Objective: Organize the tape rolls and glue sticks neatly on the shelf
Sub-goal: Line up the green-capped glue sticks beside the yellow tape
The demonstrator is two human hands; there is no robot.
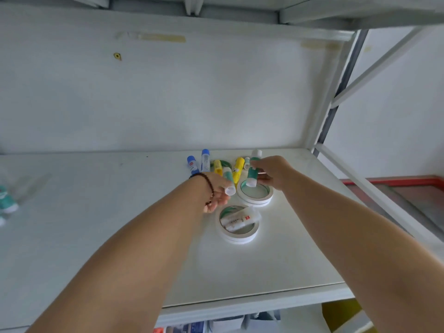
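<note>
1. Your left hand (217, 188) grips a green-and-white glue stick (229, 182), fingers curled round the barrel, white end pointing toward you and slightly right.

2. Your right hand (274, 175) pinches a second green glue stick (251, 176) between thumb and fingertips. It hangs nearly upright, white end down, directly above the far tape roll (255, 194).

3. The far tape roll lies flat on the shelf (300, 248), a second roll apparently stacked beneath it. The near tape roll (239, 225) lies flat just in front of it, toward you, with a white glue stick (240, 219) lying across its opening, long axis running left to right.

4. Loose stock sits behind both hands near the back panel: two blue-capped glue sticks (199, 163) and two yellow glue sticks (236, 170), long axes running roughly front to back. Another green-and-white stick (255, 155) shows just behind your right hand; its footing cannot be determined.

5. Blurred green-and-white items (6, 200) sit at the far left edge of the shelf, well apart from the cluster.

6. Judgement: sorting is at an early stage; sticks remain scattered and unaligned.

7. Judgement: the white glue stick on the near roll lies below and slightly right of your left hand, which is the nearer one. Both hands are occupied, so set down a held stick first.
</note>
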